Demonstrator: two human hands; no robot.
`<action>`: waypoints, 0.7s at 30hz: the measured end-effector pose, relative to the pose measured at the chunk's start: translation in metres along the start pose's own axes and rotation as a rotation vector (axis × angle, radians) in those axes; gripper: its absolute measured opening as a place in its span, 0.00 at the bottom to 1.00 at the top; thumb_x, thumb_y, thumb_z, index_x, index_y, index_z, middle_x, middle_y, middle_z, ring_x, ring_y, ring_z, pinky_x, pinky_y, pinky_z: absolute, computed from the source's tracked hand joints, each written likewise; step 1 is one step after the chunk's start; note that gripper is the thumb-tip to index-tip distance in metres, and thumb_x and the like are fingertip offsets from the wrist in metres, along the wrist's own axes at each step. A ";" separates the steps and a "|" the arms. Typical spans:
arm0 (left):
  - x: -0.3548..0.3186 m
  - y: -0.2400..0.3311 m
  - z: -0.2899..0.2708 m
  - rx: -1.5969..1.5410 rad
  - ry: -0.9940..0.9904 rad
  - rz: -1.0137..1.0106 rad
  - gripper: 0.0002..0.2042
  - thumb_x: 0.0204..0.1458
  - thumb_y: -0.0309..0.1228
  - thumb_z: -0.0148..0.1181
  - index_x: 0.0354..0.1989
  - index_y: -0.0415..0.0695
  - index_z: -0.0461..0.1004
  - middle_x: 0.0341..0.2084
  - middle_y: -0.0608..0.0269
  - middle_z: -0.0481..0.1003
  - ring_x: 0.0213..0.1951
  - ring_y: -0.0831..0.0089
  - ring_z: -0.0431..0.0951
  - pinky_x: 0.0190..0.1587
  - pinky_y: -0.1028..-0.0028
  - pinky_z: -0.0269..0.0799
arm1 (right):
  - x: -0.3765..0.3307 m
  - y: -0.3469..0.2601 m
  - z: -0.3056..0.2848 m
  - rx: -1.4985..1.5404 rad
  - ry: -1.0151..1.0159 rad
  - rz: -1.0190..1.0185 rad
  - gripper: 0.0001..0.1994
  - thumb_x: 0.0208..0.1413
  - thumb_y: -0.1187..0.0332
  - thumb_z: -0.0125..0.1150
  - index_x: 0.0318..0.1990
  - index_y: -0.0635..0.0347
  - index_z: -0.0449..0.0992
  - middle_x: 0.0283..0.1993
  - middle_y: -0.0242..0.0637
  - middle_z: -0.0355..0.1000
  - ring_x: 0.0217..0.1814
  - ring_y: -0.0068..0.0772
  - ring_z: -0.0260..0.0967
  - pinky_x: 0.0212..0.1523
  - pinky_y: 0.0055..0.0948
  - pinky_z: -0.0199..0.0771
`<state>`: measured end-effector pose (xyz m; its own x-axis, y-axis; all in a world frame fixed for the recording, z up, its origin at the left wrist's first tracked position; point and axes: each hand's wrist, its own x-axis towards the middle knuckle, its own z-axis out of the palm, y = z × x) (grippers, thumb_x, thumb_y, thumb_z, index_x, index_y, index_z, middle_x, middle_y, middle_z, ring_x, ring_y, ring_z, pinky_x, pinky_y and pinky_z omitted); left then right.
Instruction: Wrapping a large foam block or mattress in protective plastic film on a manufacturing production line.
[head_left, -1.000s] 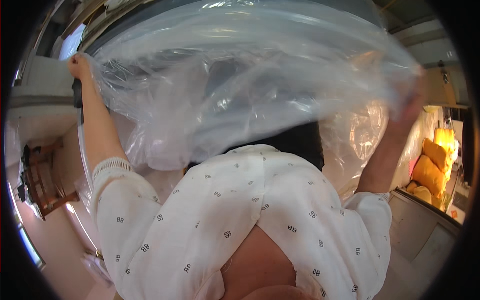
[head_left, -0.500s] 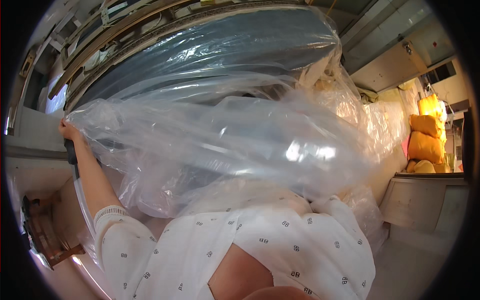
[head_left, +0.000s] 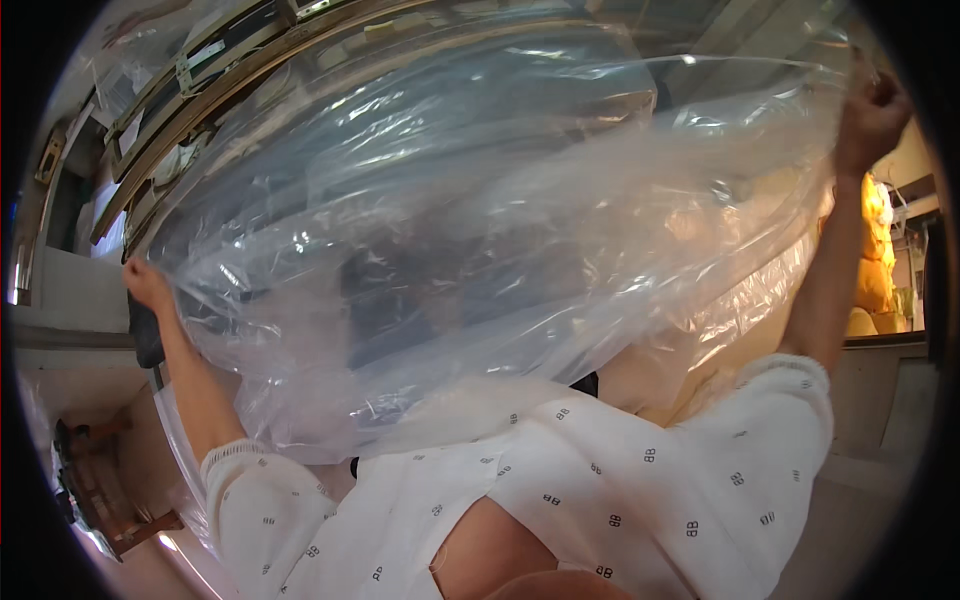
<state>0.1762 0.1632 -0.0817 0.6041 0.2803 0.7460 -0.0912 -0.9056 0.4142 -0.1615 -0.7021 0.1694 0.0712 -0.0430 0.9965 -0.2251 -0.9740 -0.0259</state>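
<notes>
A large clear plastic sheet (head_left: 420,230) is stretched between my two hands, wrinkled and shiny. My left hand (head_left: 148,283) is closed on its left edge, out at the far left. Raised high at the right, my right hand (head_left: 872,115) is closed on the sheet's other end. Behind the sheet, dark grey-blue material (head_left: 480,95), flat and partly hidden, shows through the plastic. Near my body the sheet's lower folds touch the front of my white shirt.
Wooden rails (head_left: 215,85) run along the upper left. A brown stool-like object (head_left: 95,490) stands low at the left. Yellow bundles (head_left: 877,245) sit at the right, beside a pale cabinet (head_left: 885,400). More crinkled plastic (head_left: 750,300) lies below my right arm.
My right arm, hidden behind the plastic before, has swung up and out to the right with the sheet. The plastic is now spread wider and higher. My left hand has barely moved.
</notes>
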 end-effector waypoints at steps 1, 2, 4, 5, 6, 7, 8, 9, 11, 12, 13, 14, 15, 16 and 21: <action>0.005 -0.018 0.008 0.022 -0.002 0.000 0.15 0.54 0.35 0.45 0.42 0.36 0.68 0.38 0.48 0.71 0.42 0.55 0.70 0.46 0.66 0.63 | -0.042 -0.040 -0.001 0.339 -0.010 -0.189 0.12 0.42 0.62 0.63 0.28 0.62 0.72 0.24 0.37 0.67 0.27 0.33 0.65 0.33 0.32 0.64; 0.010 -0.026 0.009 0.055 -0.007 0.009 0.15 0.54 0.35 0.45 0.43 0.36 0.67 0.38 0.47 0.70 0.42 0.54 0.70 0.46 0.65 0.63 | -0.095 -0.045 0.006 0.052 -0.339 -0.470 0.21 0.45 0.64 0.61 0.49 0.50 0.65 0.49 0.33 0.66 0.53 0.32 0.62 0.53 0.34 0.56; 0.006 -0.014 0.007 0.151 -0.077 -0.012 0.16 0.54 0.35 0.43 0.43 0.34 0.67 0.40 0.46 0.69 0.43 0.52 0.69 0.46 0.64 0.62 | -0.156 -0.055 0.017 -0.260 -0.878 -0.499 0.30 0.44 0.58 0.62 0.57 0.47 0.60 0.61 0.37 0.54 0.62 0.38 0.52 0.60 0.38 0.50; 0.010 -0.043 0.000 0.227 -0.087 0.047 0.16 0.55 0.34 0.42 0.43 0.33 0.66 0.40 0.46 0.69 0.43 0.52 0.69 0.46 0.64 0.62 | -0.185 -0.039 0.031 -0.272 -0.885 -0.496 0.30 0.44 0.58 0.62 0.57 0.47 0.60 0.61 0.37 0.54 0.62 0.38 0.52 0.60 0.38 0.50; 0.015 -0.081 -0.014 0.242 -0.085 0.067 0.16 0.55 0.34 0.41 0.43 0.33 0.66 0.39 0.46 0.70 0.42 0.51 0.69 0.46 0.64 0.62 | -0.211 -0.025 0.050 -0.126 -0.919 -0.233 0.31 0.44 0.56 0.61 0.58 0.48 0.60 0.63 0.37 0.52 0.63 0.39 0.50 0.60 0.39 0.49; 0.017 -0.108 -0.025 0.261 -0.088 0.086 0.16 0.55 0.33 0.41 0.43 0.33 0.66 0.39 0.46 0.70 0.42 0.51 0.69 0.46 0.64 0.62 | -0.226 -0.018 0.066 0.023 -0.946 0.031 0.32 0.44 0.54 0.61 0.58 0.49 0.59 0.64 0.37 0.50 0.64 0.40 0.49 0.60 0.40 0.49; 0.012 -0.104 -0.024 0.258 -0.110 0.091 0.16 0.55 0.33 0.41 0.43 0.33 0.66 0.39 0.46 0.70 0.42 0.51 0.69 0.46 0.64 0.62 | -0.225 -0.025 0.071 0.011 -0.964 0.035 0.32 0.44 0.54 0.61 0.58 0.49 0.59 0.64 0.37 0.50 0.64 0.40 0.49 0.60 0.40 0.49; 0.011 -0.098 -0.023 0.266 -0.177 0.143 0.15 0.55 0.33 0.41 0.43 0.33 0.66 0.38 0.46 0.70 0.42 0.51 0.69 0.46 0.64 0.62 | -0.224 -0.033 0.079 0.076 -0.936 0.008 0.33 0.43 0.53 0.61 0.58 0.49 0.59 0.62 0.37 0.52 0.62 0.41 0.50 0.58 0.40 0.52; 0.008 -0.098 -0.029 0.284 -0.256 0.200 0.15 0.55 0.32 0.40 0.43 0.33 0.66 0.38 0.45 0.70 0.42 0.51 0.69 0.45 0.64 0.62 | -0.218 -0.055 0.093 0.148 -0.922 -0.012 0.34 0.42 0.51 0.61 0.58 0.50 0.59 0.61 0.37 0.54 0.61 0.42 0.52 0.56 0.39 0.55; 0.006 -0.100 -0.026 0.361 -0.234 0.131 0.15 0.55 0.32 0.41 0.43 0.33 0.67 0.38 0.45 0.70 0.42 0.51 0.69 0.45 0.64 0.63 | -0.213 -0.062 0.100 0.027 -0.863 -0.052 0.32 0.42 0.51 0.62 0.55 0.51 0.62 0.59 0.36 0.56 0.58 0.42 0.54 0.54 0.38 0.57; 0.004 -0.099 -0.020 0.433 -0.204 0.060 0.15 0.55 0.32 0.41 0.42 0.33 0.67 0.38 0.45 0.70 0.42 0.52 0.70 0.45 0.64 0.63 | -0.206 -0.062 0.107 -0.096 -0.796 -0.097 0.30 0.41 0.50 0.62 0.53 0.52 0.65 0.56 0.35 0.59 0.55 0.41 0.57 0.52 0.37 0.58; 0.002 -0.098 -0.017 0.424 -0.219 0.060 0.15 0.55 0.32 0.41 0.42 0.33 0.67 0.38 0.45 0.70 0.42 0.52 0.70 0.45 0.64 0.63 | -0.201 -0.058 0.110 -0.109 -0.806 -0.101 0.30 0.41 0.50 0.62 0.53 0.52 0.65 0.56 0.35 0.59 0.55 0.41 0.57 0.52 0.37 0.58; 0.003 -0.097 -0.020 0.404 -0.207 0.042 0.15 0.55 0.32 0.42 0.42 0.34 0.68 0.39 0.46 0.70 0.42 0.53 0.70 0.45 0.64 0.63 | -0.196 -0.054 0.113 -0.065 -0.955 -0.115 0.25 0.41 0.53 0.63 0.48 0.54 0.69 0.52 0.34 0.62 0.52 0.38 0.58 0.50 0.34 0.59; 0.004 -0.094 -0.023 0.386 -0.193 0.025 0.15 0.55 0.33 0.42 0.42 0.34 0.68 0.39 0.46 0.71 0.42 0.54 0.70 0.45 0.64 0.63 | -0.193 -0.050 0.116 -0.019 -1.102 -0.124 0.21 0.42 0.55 0.63 0.42 0.55 0.72 0.48 0.33 0.64 0.49 0.36 0.59 0.48 0.32 0.60; 0.000 -0.107 -0.026 0.332 -0.118 0.067 0.15 0.55 0.35 0.43 0.42 0.36 0.69 0.39 0.49 0.71 0.42 0.56 0.71 0.45 0.66 0.64 | -0.191 -0.030 0.151 0.602 -1.459 0.414 0.10 0.46 0.64 0.61 0.33 0.58 0.74 0.35 0.27 0.70 0.39 0.21 0.63 0.41 0.22 0.63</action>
<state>0.1659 0.2684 -0.1128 0.6945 0.1954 0.6924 0.1169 -0.9803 0.1594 -0.0221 -0.6984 -0.0316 0.9915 -0.1298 0.0073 -0.0961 -0.7695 -0.6313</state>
